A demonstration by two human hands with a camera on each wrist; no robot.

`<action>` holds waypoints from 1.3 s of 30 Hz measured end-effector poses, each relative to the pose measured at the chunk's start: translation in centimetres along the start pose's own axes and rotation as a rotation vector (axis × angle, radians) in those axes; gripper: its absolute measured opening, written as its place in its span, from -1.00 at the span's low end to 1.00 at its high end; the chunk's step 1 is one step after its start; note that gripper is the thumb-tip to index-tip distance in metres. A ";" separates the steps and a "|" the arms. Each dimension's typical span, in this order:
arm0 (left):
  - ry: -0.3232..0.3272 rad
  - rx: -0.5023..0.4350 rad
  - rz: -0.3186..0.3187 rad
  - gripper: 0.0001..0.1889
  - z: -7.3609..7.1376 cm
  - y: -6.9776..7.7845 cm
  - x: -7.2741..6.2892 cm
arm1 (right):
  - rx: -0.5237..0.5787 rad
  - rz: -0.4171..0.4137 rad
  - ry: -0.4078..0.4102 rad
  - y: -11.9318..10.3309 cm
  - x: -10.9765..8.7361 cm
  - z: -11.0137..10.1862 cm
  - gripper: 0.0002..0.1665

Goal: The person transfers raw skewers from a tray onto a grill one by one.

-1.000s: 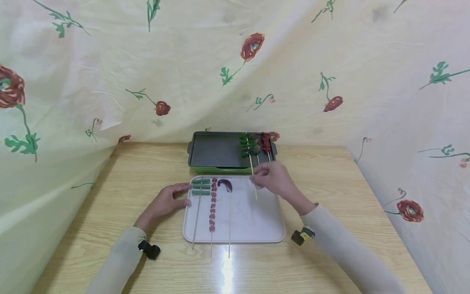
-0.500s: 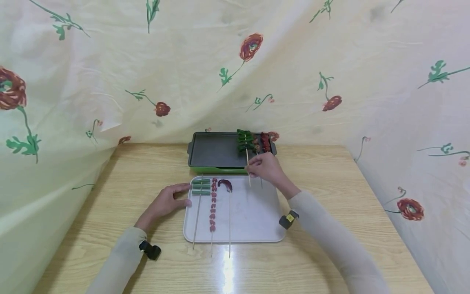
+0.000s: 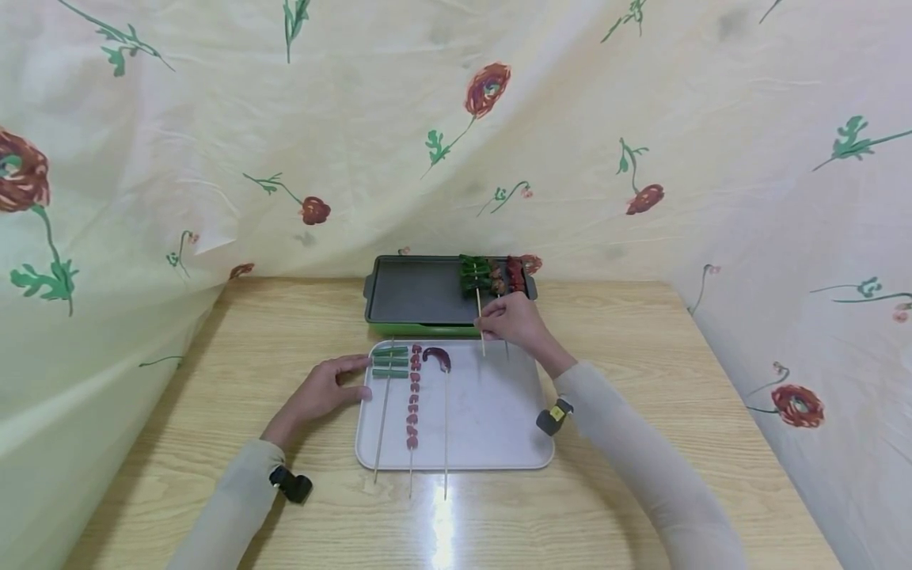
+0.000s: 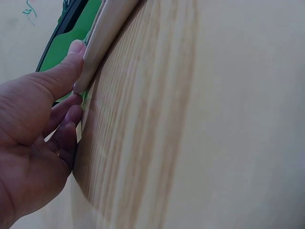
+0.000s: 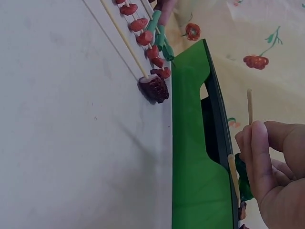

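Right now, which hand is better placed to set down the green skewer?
Probably the right hand: it pinches the green skewer, whose food end is over the grill. The left hand is farther off, at the left edge of the tray.

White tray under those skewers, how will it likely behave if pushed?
The white tray looks broad and low, so it would probably slide rather than tip. It seems stiff, showing no visible sag. The skewers overhanging its near edge might shift.
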State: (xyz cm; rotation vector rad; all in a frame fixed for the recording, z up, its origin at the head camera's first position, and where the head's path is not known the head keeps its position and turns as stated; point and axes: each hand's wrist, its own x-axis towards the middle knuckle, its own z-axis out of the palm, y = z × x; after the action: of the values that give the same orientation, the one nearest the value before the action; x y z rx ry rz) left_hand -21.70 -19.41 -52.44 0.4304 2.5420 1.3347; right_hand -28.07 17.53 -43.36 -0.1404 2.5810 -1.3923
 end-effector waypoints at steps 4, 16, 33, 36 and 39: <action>0.000 -0.002 -0.003 -0.32 0.0 0.0 0.0 | -0.001 0.007 -0.003 -0.1 0.2 0.1 -0.76; 0.003 0.008 -0.015 -0.32 0.0 -0.1 0.0 | 0.001 0.017 0.007 0.0 0.5 0.3 -0.77; -0.001 0.004 -0.015 -0.32 0.0 -0.3 0.3 | -0.059 -0.060 0.026 0.7 -0.5 -0.4 -0.67; 0.002 0.008 -0.008 -0.32 0.0 -0.3 0.2 | -0.090 -0.100 0.028 0.7 -1.2 -0.8 -0.62; 0.004 0.009 -0.008 -0.32 0.0 -0.3 0.3 | -0.111 -0.136 0.043 0.3 -2.2 -1.3 -0.58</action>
State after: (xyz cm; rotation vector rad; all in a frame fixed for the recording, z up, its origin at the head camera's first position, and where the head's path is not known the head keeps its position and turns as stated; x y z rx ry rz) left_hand -22.00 -19.50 -52.71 0.4198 2.5506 1.3236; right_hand -26.17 19.12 -42.63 -0.3114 2.7310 -1.3081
